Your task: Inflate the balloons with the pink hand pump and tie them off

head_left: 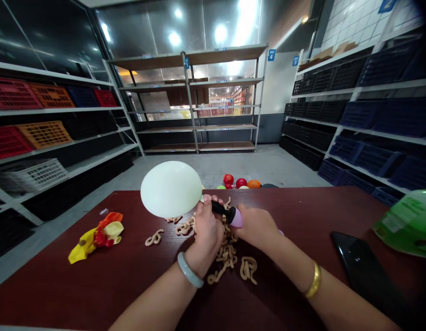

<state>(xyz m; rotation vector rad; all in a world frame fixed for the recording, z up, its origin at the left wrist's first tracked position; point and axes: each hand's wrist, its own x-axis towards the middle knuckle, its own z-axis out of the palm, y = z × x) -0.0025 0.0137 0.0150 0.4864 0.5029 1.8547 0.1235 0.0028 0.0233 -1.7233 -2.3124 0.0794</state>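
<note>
A pale, whitish balloon (171,188), swollen with air, sticks out to the left above the table. My left hand (209,225) is closed around its neck, where the neck meets the black end of a hand pump (230,214). The pump's lilac body is gripped by my right hand (257,225), the fingers wrapped round it and partly hidden. Beneath both hands lies a loose pile of tan, curled, tube-like pieces (227,253). One such curled piece (248,269) rests a little to the right, nearer to me. The balloon's mouth on the nozzle is covered by my left fingers.
Limp yellow, orange and red balloons (97,236) lie on the dark red table (137,285) at left. A black phone (358,262) and a green bag or bottle (406,225) are at right. Beyond the far edge sit several round coloured things (241,183). Shelves (195,138) surround the room.
</note>
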